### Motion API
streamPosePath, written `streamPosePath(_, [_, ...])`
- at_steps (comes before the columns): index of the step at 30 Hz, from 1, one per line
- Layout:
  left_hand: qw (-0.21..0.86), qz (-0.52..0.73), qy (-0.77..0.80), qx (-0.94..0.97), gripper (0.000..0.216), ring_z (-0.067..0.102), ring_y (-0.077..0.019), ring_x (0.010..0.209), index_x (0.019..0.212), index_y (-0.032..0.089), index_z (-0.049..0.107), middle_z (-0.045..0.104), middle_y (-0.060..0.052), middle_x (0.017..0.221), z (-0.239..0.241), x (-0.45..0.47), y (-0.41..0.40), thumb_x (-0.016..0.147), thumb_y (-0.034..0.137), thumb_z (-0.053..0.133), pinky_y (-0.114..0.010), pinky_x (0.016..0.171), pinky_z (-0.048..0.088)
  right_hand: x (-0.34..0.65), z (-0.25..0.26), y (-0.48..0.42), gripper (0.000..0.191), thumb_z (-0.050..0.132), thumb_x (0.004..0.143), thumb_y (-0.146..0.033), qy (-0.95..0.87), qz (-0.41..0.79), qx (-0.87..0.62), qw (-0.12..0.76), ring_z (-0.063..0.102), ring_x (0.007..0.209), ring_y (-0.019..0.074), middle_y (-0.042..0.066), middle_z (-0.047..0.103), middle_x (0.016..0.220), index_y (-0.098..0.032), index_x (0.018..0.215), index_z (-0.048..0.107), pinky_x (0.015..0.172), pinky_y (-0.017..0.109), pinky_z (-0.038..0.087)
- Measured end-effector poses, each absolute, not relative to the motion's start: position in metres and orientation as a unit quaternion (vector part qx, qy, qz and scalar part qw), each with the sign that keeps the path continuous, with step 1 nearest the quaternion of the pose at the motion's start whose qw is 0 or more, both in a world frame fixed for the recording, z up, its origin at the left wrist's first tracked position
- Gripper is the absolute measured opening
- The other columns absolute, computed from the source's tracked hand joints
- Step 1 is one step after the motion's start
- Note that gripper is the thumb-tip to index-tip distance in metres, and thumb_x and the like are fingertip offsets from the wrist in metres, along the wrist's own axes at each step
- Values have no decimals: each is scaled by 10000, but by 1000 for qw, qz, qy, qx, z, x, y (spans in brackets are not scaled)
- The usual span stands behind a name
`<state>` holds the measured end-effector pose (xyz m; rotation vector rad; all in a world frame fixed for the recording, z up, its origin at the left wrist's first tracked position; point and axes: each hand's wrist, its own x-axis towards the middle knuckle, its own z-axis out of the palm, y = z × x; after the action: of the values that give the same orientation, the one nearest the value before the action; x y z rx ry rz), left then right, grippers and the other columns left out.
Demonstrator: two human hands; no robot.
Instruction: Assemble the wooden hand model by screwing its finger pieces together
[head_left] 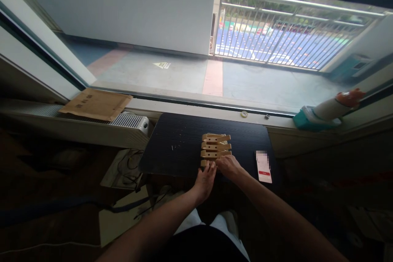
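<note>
Four wooden pieces, each of the visible ones marked with dark holes, are laid parallel in a short stack of rows on the black table, with their long axes running left to right across the view. The nearest wooden piece is found at the person's edge of the table, directly ahead of both hands; its left end is exposed, while its right part is covered. Fingertips of the left hand are rested on it just right of that exposed end, reached from the near side. The right hand is placed further right along the same axis, its fingers curled and pointed leftward over the covered part. The two hands are thus set almost side by side, near each other, with neither clearly nearer to the piece. Whether either hand is clamped on the piece or only laid against it cannot be told, as the thumbs and undersides are hidden. The three further wooden pieces are ranged beyond, away from the body; the closest of these is partly overlapped by the right hand. A smartphone is noted to the right, apart from the right hand.
</note>
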<state>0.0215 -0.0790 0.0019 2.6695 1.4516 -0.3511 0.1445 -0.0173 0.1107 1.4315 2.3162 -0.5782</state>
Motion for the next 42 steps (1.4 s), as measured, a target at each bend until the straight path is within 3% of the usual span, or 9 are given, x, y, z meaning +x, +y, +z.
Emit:
streamPosePath(9, [60,-120,478,868,651,222,-340,1389,1445,187,318,274,-122,1522,1,23,-78,814,42,379,-535,924,473,156,108,-17,288,446,881,-238,773,-185,576,194,665,956,224,111,715,1015,-192,1001,704,777,287,489])
streamPosePath(21, [73,-118,471,871,672,225,-340,1388,1457,181,288,267,-129,1524,7,21,-79,807,68,410,-538,938,463,146,125,-23,305,421,895,-110,811,-177,522,195,654,979,246,142,707,1011,-141,977,713,797,293,494])
streamPosePath(33, [80,-125,474,868,656,228,-349,1388,1445,173,316,268,-131,1524,8,23,-77,805,58,409,-540,941,460,149,110,-21,291,447,876,-225,764,-173,591,192,667,963,234,134,715,1024,-157,997,703,780,289,500])
streamPosePath(42, [77,-110,467,874,648,246,-342,1381,1446,201,313,281,-134,1516,10,20,-77,821,89,440,-528,934,466,143,122,-26,310,427,898,-138,812,-177,523,189,656,987,245,135,720,1000,-167,997,720,816,309,490])
